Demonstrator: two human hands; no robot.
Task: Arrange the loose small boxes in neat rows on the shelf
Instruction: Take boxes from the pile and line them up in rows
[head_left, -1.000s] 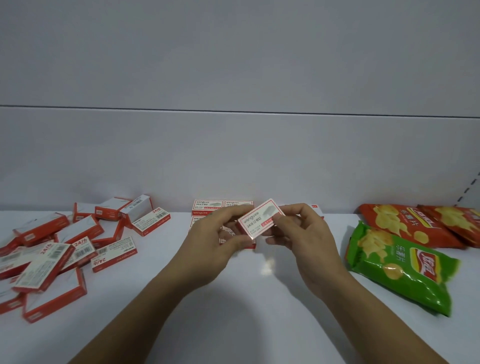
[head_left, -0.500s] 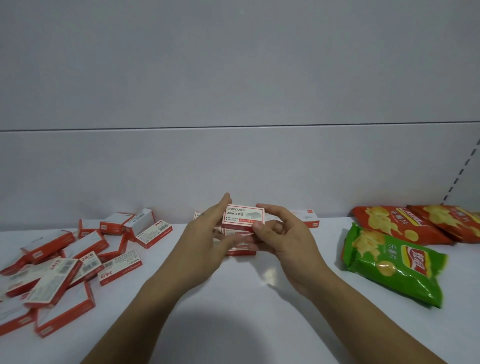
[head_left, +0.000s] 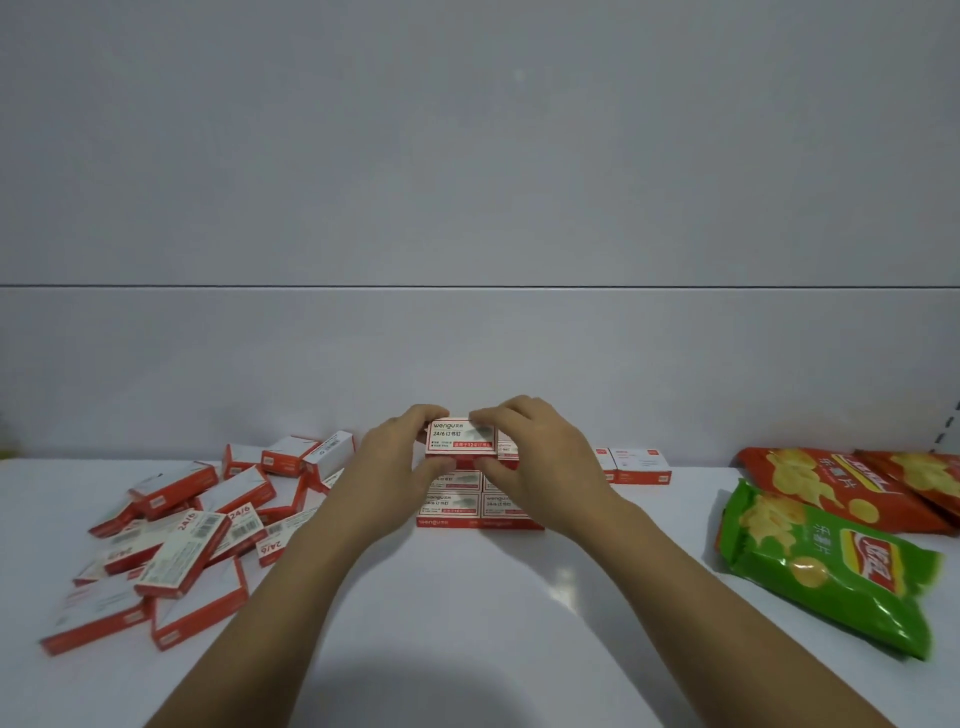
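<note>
Both forearms enter from the lower edge and converge at mid-rear of the shelf (head_left: 467, 639). L hand (head_left: 392, 470): back of hand up, fingers curled over the far top edge and left end of a box (head_left: 460, 451), thumb under its near edge. R hand (head_left: 543, 467): mirrored, fingers hooked over the top right edge, thumb tucked at the near lower right. Both hands thus grasp the same box, pinched front to back.

Box: long axis runs left-right, parallel to the back panel (head_left: 467, 353). Printed face tilts up toward the camera, text upright and legible. Position: directly over the rows (head_left: 454, 506) of like boxes laid flat, label up, near the shelf's rear centre. Cannot tell whether it rests on the layer below or sits just clear.

Pile (head_left: 176, 535) of loose boxes lies jumbled at left, well apart. Two more boxes (head_left: 639, 465) at rear right. Green bag (head_left: 831, 571) and red bags (head_left: 841, 491) at far right.
</note>
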